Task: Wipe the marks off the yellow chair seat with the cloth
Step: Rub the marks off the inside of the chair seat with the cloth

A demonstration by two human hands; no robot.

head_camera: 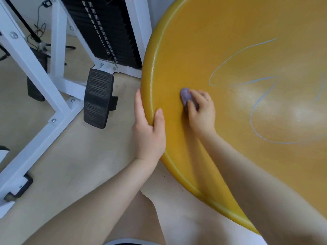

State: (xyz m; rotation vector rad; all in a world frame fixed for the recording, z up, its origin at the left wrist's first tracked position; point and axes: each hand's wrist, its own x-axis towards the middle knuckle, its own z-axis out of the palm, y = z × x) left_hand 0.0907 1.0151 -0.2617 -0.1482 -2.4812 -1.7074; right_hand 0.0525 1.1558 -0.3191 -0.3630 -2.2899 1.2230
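Left hand (148, 131) gripping rim of yellow chair seat (238, 50), thumb on top, steadying it. Right hand (201, 110) pinching bunched purple cloth (185, 97), pressing it on seat near left edge. Blue pen marks (254, 106) to right looking untouched, so most of wiping remaining.

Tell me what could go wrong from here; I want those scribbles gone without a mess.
1. The purple cloth, bunched small in the right hand, sits well left of the blue marks; short strokes here may miss them altogether.
2. The marks span a wide stretch of the yellow chair seat, so such a small wad could smear them rather than lift them.
3. Only the left hand steadies the seat by its rim; hard rubbing might shift it.
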